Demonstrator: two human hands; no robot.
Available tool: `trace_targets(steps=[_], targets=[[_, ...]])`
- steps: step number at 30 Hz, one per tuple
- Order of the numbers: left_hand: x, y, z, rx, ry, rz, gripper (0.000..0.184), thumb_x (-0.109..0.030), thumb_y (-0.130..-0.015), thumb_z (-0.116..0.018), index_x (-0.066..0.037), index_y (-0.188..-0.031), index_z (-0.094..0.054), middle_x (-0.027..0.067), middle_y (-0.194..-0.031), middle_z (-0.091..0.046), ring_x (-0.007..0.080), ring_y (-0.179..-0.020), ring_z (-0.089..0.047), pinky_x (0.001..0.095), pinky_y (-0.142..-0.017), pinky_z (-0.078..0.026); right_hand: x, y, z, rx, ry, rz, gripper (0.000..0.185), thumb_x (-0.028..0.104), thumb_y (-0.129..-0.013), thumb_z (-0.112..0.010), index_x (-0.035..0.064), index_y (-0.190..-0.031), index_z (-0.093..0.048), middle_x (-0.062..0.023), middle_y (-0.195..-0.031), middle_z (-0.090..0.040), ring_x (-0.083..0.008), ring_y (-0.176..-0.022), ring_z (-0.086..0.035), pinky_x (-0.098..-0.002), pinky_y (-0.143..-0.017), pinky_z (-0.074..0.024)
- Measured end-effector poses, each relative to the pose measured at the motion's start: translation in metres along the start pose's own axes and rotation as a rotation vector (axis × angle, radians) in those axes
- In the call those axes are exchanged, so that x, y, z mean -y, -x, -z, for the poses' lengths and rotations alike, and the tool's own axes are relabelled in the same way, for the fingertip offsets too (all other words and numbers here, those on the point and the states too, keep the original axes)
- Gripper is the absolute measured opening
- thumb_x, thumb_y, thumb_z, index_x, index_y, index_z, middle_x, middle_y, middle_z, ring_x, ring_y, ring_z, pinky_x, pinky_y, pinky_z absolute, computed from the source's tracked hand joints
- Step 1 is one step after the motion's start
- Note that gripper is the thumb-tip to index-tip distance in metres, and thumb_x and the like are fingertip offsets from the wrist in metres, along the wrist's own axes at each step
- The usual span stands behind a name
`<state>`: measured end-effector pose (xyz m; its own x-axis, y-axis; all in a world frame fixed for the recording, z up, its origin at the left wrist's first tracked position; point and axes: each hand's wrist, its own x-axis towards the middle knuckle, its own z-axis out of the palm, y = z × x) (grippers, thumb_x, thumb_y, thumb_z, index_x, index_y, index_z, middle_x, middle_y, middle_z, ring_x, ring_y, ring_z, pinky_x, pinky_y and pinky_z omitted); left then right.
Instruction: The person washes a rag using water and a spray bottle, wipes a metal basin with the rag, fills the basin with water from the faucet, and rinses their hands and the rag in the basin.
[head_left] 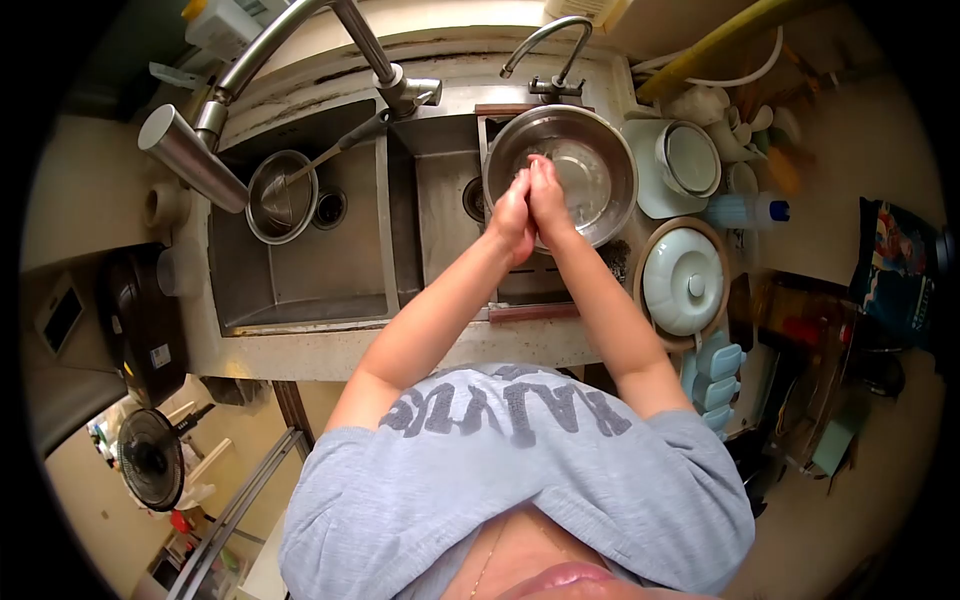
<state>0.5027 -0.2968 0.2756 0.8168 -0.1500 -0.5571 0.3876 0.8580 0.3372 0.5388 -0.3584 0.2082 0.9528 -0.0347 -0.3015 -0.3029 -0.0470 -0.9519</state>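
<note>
My left hand (512,222) and right hand (548,203) were pressed together over the steel bowl (606,150) at the sink (450,245)'s right edge; any held contents, I could not tell.

- You see black corners and bendy edges.
- White light shines inside your round, silver metal bowl (612,165).
- Your far right side looks dim.

Upper centre: palms of my left hand (511,217) and right hand (547,203), hidden. Bottom edge: my grey shirt (500,475), cut off.
</note>
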Motion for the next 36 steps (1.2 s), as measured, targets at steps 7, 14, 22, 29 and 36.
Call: trace_targets(steps=[7, 14, 22, 29, 36], targets=[[0.020, -0.002, -0.015, -0.059, -0.429, -0.192, 0.044, -0.038, -0.090, -0.035, -0.007, -0.121, -0.040, 0.0082, -0.118, -0.047, 0.0182, -0.103, -0.045, 0.0311, -0.088, -0.037, 0.078, 0.026, 0.017, 0.160, -0.486, -0.447, 0.066, 0.051, -0.087, -0.028, 0.0054, -0.134, -0.017, -0.0155, -0.137, -0.022, -0.0249, -0.126, -0.023, -0.0319, -0.101, -0.0202], [-0.013, -0.048, 0.013, -0.132, -0.676, -0.092, 0.030, -0.026, -0.088, -0.042, -0.002, -0.072, -0.052, 0.0037, -0.055, -0.050, 0.0096, -0.042, -0.043, 0.0233, -0.039, -0.034, 0.078, 0.047, 0.034, 0.146, -0.170, -0.121, 0.057, 0.043, -0.091, -0.027, 0.0135, -0.136, -0.010, -0.0114, -0.132, -0.031, -0.0214, -0.118, -0.032, -0.0314, -0.095, -0.0245], [-0.022, -0.073, 0.012, -0.114, -1.915, -0.630, 0.032, -0.035, -0.084, -0.047, -0.006, -0.075, -0.058, 0.0071, -0.056, -0.046, 0.0289, -0.058, -0.051, 0.0391, -0.053, -0.042, 0.067, 0.076, 0.071, 0.258, -0.097, -0.318, 0.039, 0.041, -0.089, -0.036, 0.0066, -0.097, -0.054, -0.0086, -0.095, -0.057, -0.0167, -0.084, -0.056, -0.0251, -0.071, -0.0434], [0.024, -0.066, 0.056, 0.131, -2.581, -0.705, 0.032, -0.006, -0.070, -0.051, -0.001, -0.101, -0.049, 0.0160, -0.101, -0.044, 0.0285, -0.094, -0.048, 0.0323, -0.073, -0.048, 0.012, 0.105, 0.090, 0.169, -0.256, -0.754, 0.037, 0.041, -0.084, -0.049, 0.0052, -0.093, -0.054, -0.0093, -0.090, -0.058, -0.0170, -0.074, -0.058, -0.0268, -0.059, -0.0484], [-0.020, -0.050, 0.033, 0.186, -2.220, -0.638, 0.011, -0.008, -0.068, -0.051, 0.000, -0.075, -0.055, 0.0146, -0.084, -0.054, 0.0308, -0.080, -0.054, 0.0389, -0.066, -0.048, 0.014, 0.083, 0.066, -0.030, -0.422, -0.436, 0.026, 0.011, -0.078, -0.046, 0.0012, -0.101, -0.052, -0.0090, -0.094, -0.057, -0.0185, -0.082, -0.056, -0.0320, -0.064, -0.0493]])
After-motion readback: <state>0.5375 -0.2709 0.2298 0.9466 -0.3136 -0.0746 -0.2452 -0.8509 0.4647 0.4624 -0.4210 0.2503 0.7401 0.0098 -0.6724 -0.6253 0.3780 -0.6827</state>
